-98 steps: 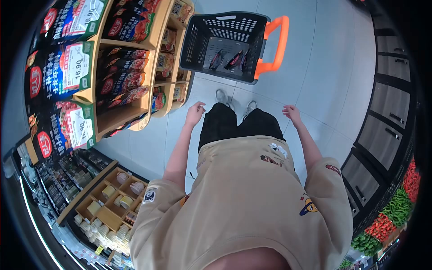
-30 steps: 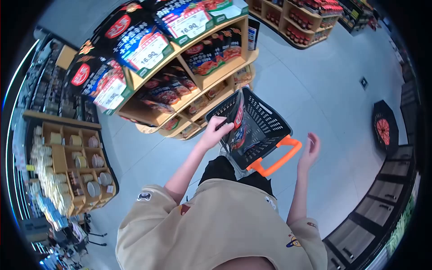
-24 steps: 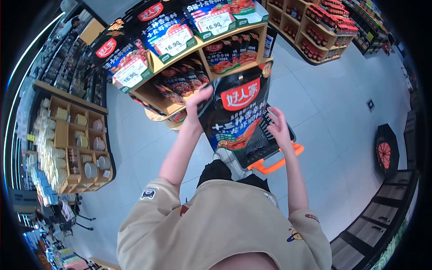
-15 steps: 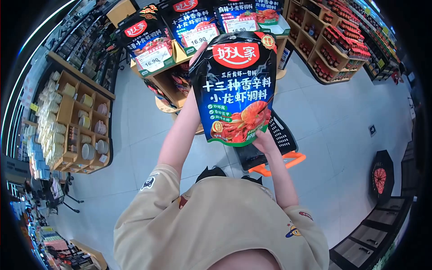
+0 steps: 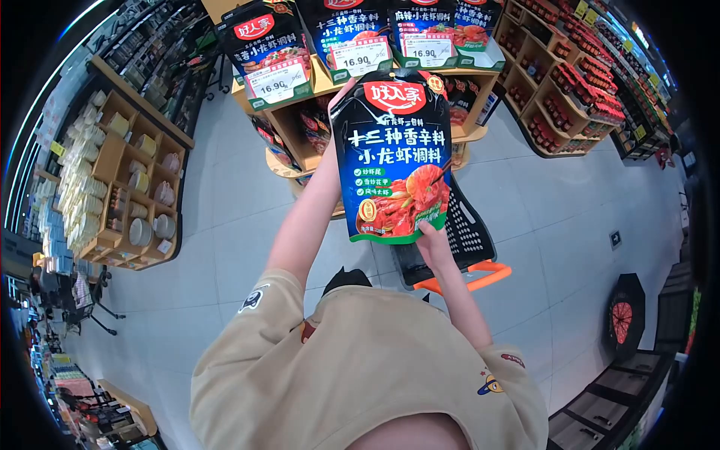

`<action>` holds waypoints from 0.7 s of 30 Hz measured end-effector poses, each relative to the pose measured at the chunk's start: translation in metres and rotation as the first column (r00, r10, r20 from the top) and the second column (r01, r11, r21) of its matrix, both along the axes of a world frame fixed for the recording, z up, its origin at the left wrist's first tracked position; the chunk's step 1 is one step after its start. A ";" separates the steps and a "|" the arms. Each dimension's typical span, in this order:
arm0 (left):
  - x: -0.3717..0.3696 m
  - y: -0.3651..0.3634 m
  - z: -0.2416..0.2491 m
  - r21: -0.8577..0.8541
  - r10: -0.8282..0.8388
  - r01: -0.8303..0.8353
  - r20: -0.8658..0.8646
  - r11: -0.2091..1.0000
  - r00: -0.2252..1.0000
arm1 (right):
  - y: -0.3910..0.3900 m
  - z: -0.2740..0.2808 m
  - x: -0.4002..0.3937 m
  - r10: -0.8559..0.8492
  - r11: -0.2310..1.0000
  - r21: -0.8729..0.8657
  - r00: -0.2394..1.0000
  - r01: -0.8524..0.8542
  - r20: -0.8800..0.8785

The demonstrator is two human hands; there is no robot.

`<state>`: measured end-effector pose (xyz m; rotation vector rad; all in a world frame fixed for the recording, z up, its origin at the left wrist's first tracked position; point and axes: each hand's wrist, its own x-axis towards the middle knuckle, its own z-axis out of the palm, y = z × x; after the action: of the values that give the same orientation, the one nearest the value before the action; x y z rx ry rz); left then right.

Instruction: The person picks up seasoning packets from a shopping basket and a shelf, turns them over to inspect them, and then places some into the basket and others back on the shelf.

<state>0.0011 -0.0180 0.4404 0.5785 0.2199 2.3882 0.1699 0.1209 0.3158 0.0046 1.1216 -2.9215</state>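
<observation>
A blue and black food pouch with a red logo and a crayfish picture stands upright before me, its printed front facing the camera. At its upper left edge, my left hand grips it, with most fingers hidden behind. My right hand holds the lower right corner, thumb on the front. Beyond the pouch's top, similar pouches stand in a display with price cards reading 16.90. Below and behind the pouch is a black shopping cart with an orange handle.
Wooden shelves with bowls and cups stand at the left. At the upper right, another wooden shelf holds red-lidded jars. A black octagonal object with a red pattern and dark drawers are at the right.
The pouch appears slightly smaller and a little further right in view, still in both hands. The display of pouches and the jar shelf have shifted right in view, showing more of the display's lower shelf.
</observation>
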 end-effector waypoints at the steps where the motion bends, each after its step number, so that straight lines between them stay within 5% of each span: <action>1: -0.001 0.000 -0.002 0.005 -0.006 0.006 0.001 1.000 1.000 | 0.000 0.001 0.001 -0.002 1.000 0.007 1.000 0.002 -0.002; 21: -0.022 -0.001 -0.026 -0.020 -0.040 0.041 0.015 0.999 0.999 | 0.009 -0.009 0.005 -0.018 0.990 0.139 0.997 0.007 0.074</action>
<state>-0.0206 -0.0191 0.4141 0.5512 0.2241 2.3475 0.1747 0.1295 0.3068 0.1219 1.3140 -2.8211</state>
